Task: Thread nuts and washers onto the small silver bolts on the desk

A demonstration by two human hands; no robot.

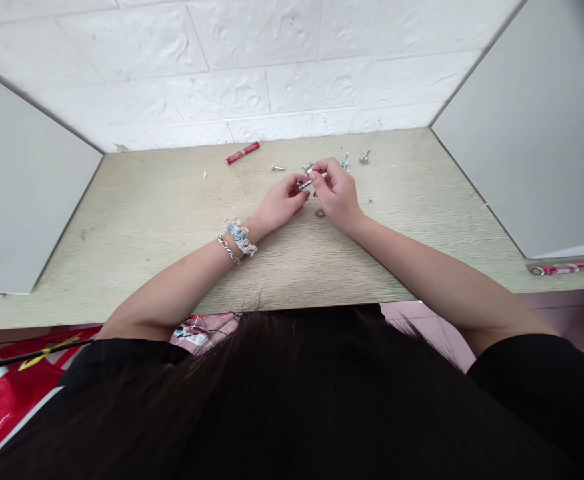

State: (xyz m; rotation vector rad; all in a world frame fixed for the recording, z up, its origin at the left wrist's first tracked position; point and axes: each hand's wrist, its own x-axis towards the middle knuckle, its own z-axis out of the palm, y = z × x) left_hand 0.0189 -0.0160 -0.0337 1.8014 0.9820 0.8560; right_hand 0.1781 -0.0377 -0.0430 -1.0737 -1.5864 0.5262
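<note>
Just above the desk my two hands meet at a silver bolt (305, 185). The fingers of my left hand (278, 201) are closed round its head end. My right hand (341, 197) pinches at the other end; whether a small part sits between those fingertips is hidden. Below the right hand lies a flat grey washer (319, 213). A loose bolt (278, 168) rests to the left, beyond my left hand. Partly covered by the right hand are more bolts (345, 161), and another bolt (365, 157) with a wide washer stands to their right.
The pale wooden desk (172, 207) ends at a white brick-pattern wall (242, 93). Grey panels (507, 140) flank both sides. A red tube (243, 153) lies at the back, another red tube (569, 268) near the right front edge. Red bags (17, 393) are below left.
</note>
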